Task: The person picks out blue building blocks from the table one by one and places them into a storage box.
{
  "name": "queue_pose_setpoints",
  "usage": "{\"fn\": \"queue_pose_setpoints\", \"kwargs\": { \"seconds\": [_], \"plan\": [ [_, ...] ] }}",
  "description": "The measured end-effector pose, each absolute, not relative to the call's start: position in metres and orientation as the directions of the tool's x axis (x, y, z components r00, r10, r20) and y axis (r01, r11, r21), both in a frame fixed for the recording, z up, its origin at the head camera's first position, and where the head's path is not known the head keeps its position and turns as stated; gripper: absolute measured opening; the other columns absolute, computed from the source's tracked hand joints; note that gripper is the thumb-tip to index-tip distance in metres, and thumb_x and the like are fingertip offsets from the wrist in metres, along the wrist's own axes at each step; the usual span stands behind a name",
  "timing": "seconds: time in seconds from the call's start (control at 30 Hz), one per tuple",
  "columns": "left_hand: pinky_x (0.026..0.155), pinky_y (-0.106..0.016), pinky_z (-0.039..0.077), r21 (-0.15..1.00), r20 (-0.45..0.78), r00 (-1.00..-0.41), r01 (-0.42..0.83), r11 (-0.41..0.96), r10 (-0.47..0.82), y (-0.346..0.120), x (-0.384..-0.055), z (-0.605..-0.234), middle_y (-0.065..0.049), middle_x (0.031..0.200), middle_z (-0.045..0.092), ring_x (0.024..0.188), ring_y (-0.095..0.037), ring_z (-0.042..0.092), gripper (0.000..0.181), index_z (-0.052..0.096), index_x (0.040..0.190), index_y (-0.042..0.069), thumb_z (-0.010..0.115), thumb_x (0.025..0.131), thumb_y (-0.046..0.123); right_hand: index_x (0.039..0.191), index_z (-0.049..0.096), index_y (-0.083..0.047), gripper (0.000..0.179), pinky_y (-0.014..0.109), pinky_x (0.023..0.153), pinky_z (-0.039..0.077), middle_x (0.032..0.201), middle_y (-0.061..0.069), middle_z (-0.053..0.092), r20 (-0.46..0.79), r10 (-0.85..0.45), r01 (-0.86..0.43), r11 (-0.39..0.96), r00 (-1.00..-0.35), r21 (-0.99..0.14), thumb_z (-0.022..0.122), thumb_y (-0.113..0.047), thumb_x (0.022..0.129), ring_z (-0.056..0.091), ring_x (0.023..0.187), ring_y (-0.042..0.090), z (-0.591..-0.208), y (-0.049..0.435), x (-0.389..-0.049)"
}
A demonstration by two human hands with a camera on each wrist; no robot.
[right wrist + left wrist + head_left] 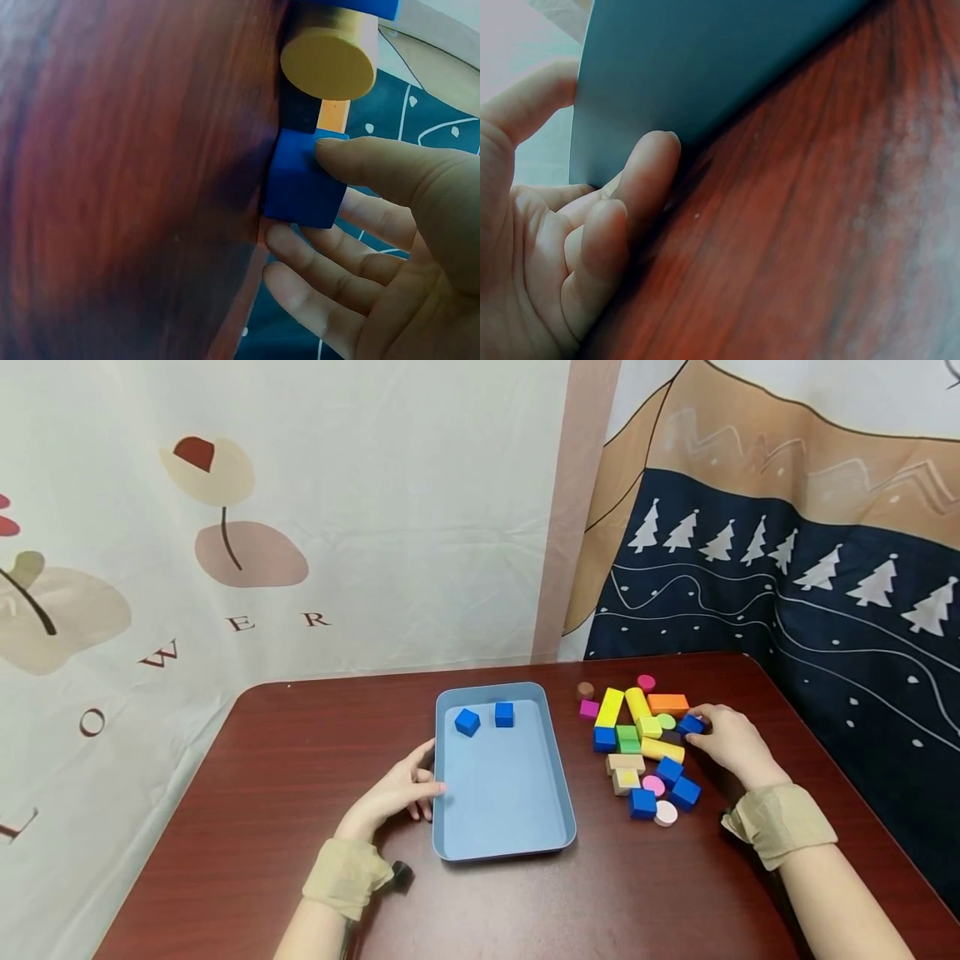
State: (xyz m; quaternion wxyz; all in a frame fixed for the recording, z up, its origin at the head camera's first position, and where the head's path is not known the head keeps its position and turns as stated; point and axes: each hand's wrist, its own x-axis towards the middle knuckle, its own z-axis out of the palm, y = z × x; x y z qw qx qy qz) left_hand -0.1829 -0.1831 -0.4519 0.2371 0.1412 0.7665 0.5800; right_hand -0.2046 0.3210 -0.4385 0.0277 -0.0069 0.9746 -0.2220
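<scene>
Cube [688, 725], blue, partly hidden by pinching right hand [731, 745], tray [502, 802] in grip of left hand [393, 791]

Head camera facing forward-down, wrist cameras close to hands [393, 789] [731, 739], table [300, 768] in all

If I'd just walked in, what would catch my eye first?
Probably the crowd of small, brightly coloured blocks on the right of the glossy reddish-brown table, where the right hand pinches a bright blue cube. Next, the shallow, light-blue rectangular tray near the middle, with the left hand holding its left rim and two more blue cubes inside, towards its far end.
</scene>
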Motion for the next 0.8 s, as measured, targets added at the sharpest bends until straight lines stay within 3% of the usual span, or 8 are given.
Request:
{"fn": "queue_pose_setpoints", "kwargs": {
  "seconds": [0.3, 0.57, 0.8],
  "plan": [
    [0.045, -0.031, 0.048, 0.953, -0.2, -0.853, -0.055, 0.297, 0.481, -0.187, -0.189, -0.466, -0.016, 0.078, 0.066, 0.053, -0.033, 0.061, 0.082, 0.011, 0.152, 0.003, 0.065, 0.09, 0.007, 0.121, 0.054, 0.011, 0.042, 0.061, 0.086, 0.044, 0.114, 0.035, 0.053, -0.059, -0.041, -0.012, 0.903, -0.997, -0.429, 0.067, -0.012, 0.089, 0.052, 0.097, 0.045, -0.429, 0.322, -0.204],
    [0.044, -0.03, 0.047, 0.952, -0.199, -0.861, -0.057, 0.3, 0.469, -0.19, -0.194, -0.482, -0.012, 0.077, 0.066, 0.051, -0.026, 0.061, 0.086, 0.011, 0.154, 0.011, 0.068, 0.09, 0.014, 0.118, 0.056, 0.011, 0.04, 0.058, 0.083, 0.047, 0.11, 0.033, 0.055, -0.049, -0.043, -0.018, 0.906, -0.998, -0.423, 0.067, -0.012, 0.088, 0.054, 0.093, 0.042, -0.42, 0.322, -0.202],
    [0.045, -0.032, 0.047, 0.951, -0.198, -0.859, -0.053, 0.304, 0.471, -0.19, -0.192, -0.481, -0.012, 0.077, 0.066, 0.052, -0.028, 0.061, 0.087, 0.009, 0.154, 0.009, 0.067, 0.09, 0.016, 0.116, 0.056, 0.012, 0.039, 0.057, 0.081, 0.047, 0.106, 0.032, 0.056, -0.012, -0.061, -0.051, 0.907, -0.998, -0.418, 0.069, -0.011, 0.087, 0.053, 0.089, 0.041, -0.415, 0.32, -0.203]
  ]
}}
